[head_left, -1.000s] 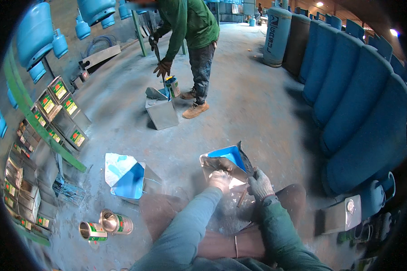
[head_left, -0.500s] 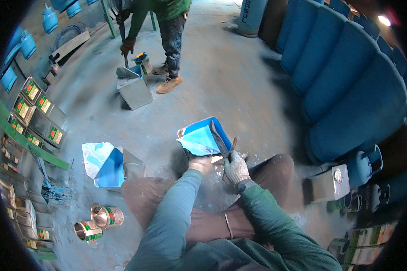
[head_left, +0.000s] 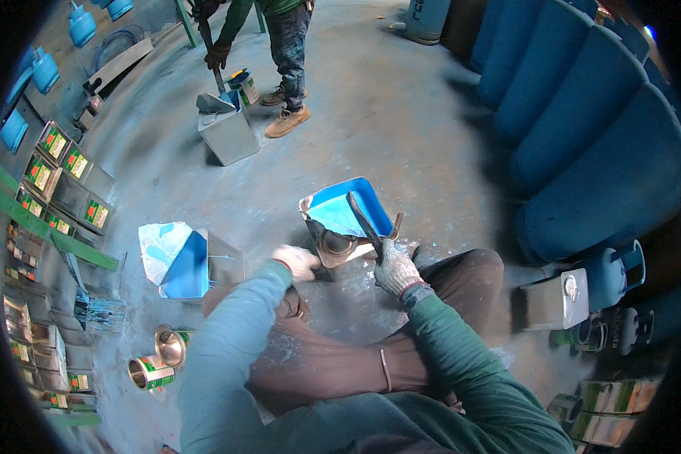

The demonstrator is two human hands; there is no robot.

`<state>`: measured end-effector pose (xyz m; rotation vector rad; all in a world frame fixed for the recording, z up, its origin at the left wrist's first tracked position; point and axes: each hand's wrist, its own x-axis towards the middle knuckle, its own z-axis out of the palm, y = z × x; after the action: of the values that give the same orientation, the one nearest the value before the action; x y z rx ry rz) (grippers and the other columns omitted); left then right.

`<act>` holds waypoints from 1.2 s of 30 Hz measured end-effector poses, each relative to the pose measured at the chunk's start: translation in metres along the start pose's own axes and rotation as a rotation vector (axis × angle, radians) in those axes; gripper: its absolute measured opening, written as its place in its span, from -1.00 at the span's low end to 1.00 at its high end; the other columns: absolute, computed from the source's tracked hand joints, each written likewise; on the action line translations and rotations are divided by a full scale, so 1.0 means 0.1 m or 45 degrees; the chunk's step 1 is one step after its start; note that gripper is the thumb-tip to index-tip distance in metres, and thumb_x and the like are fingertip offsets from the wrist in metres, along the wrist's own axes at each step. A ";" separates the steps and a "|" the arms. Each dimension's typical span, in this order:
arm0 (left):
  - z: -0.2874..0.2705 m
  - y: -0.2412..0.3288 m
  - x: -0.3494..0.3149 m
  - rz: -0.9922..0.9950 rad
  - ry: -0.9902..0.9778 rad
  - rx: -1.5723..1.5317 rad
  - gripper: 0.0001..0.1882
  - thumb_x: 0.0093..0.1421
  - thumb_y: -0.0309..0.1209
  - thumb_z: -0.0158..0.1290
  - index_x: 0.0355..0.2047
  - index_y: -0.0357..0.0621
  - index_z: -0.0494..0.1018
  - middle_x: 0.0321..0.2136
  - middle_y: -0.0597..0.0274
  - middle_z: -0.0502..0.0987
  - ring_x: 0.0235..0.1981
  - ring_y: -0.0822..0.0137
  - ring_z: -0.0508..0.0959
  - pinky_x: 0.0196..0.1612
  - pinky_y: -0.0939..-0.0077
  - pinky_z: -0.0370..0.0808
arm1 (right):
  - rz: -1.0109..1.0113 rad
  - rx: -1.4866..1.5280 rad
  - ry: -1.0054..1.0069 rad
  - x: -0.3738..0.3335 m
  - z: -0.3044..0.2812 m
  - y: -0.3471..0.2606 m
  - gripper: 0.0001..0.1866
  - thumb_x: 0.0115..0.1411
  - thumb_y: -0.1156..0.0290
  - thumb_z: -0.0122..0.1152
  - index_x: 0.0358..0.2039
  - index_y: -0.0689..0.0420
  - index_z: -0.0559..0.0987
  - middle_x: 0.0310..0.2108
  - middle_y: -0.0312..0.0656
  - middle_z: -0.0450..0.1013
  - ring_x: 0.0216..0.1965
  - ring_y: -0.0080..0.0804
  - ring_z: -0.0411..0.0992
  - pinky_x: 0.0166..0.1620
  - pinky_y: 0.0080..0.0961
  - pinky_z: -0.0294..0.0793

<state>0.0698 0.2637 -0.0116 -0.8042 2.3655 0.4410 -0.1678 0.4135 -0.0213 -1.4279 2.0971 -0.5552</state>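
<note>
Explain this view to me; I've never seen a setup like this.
There is no machine here: these are a person's own gloved hands, seen from a wide camera worn on their head, looking down. That lens bends straight edges. The right hand grips a dark, narrow piece reaching over a cut-open tin with a blue inside; I can't tell exactly what it is. The left hand is beside that tin, seemingly holding nothing. On the floor to the left are a second opened tin and two round cans. Large blue cylinders stand along the right. The other person, farther ahead, is a co-worker at another tin.
</note>
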 end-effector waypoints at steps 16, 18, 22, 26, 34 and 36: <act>-0.50 -1.41 -0.11 -0.479 1.882 -1.454 -0.61 0.35 -0.22 0.14 -0.02 -0.32 0.60 -0.24 0.18 0.66 -0.24 0.38 0.56 -0.10 0.42 0.50 | 0.107 -0.128 0.010 -0.30 0.34 -0.06 -0.63 0.28 0.38 0.09 0.02 0.28 0.31 -0.46 0.27 0.55 -0.35 0.28 0.59 -0.31 0.17 0.52; -0.57 -1.39 -0.15 -0.484 1.868 -1.647 -0.62 0.36 -0.25 0.13 -0.01 -0.33 0.59 -0.27 0.22 0.64 -0.27 0.39 0.54 -0.13 0.43 0.49 | 0.106 -0.133 0.004 -0.37 0.45 -0.02 -0.62 0.30 0.37 0.09 0.04 0.29 0.32 -0.50 0.23 0.54 -0.42 0.26 0.58 -0.38 0.15 0.50; -0.65 -1.33 -0.20 -0.573 1.866 -1.615 -0.63 0.36 -0.27 0.12 0.00 -0.35 0.59 -0.24 0.22 0.64 -0.23 0.41 0.56 -0.09 0.48 0.49 | 0.219 -0.177 -0.196 -0.45 0.66 0.02 -0.63 0.30 0.38 0.07 0.03 0.31 0.32 -0.42 0.27 0.56 -0.31 0.29 0.59 -0.27 0.18 0.52; -0.70 -1.26 -0.22 -0.509 1.891 -1.614 -0.60 0.36 -0.25 0.13 0.02 -0.35 0.58 -0.21 0.19 0.64 -0.22 0.39 0.57 -0.07 0.49 0.50 | 0.227 -0.219 -0.284 -0.41 0.74 0.06 -0.63 0.29 0.41 0.05 0.03 0.33 0.31 -0.33 0.31 0.57 -0.23 0.32 0.60 -0.19 0.18 0.53; -0.63 -1.24 -0.30 -0.580 1.839 -1.620 -0.63 0.34 -0.32 0.11 0.03 -0.36 0.56 -0.24 0.20 0.63 -0.23 0.41 0.58 -0.10 0.51 0.50 | 0.106 -0.053 -0.022 -0.38 0.44 -0.03 -0.56 0.29 0.39 0.11 0.13 0.25 0.32 -0.43 0.29 0.54 -0.32 0.26 0.59 -0.25 0.07 0.55; -0.53 -1.27 -0.34 -0.591 1.818 -1.719 -0.64 0.33 -0.36 0.10 0.03 -0.37 0.56 -0.28 0.21 0.62 -0.28 0.43 0.57 -0.15 0.51 0.51 | 0.074 0.315 0.044 -0.34 0.18 -0.10 -0.46 0.28 0.43 0.15 0.24 0.25 0.27 -0.38 0.19 0.56 -0.36 0.13 0.60 -0.27 -0.05 0.58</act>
<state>0.1501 0.1567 0.0363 -2.9610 2.4548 1.7361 -0.1396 0.4412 -0.0225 -1.2214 2.0087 -0.7910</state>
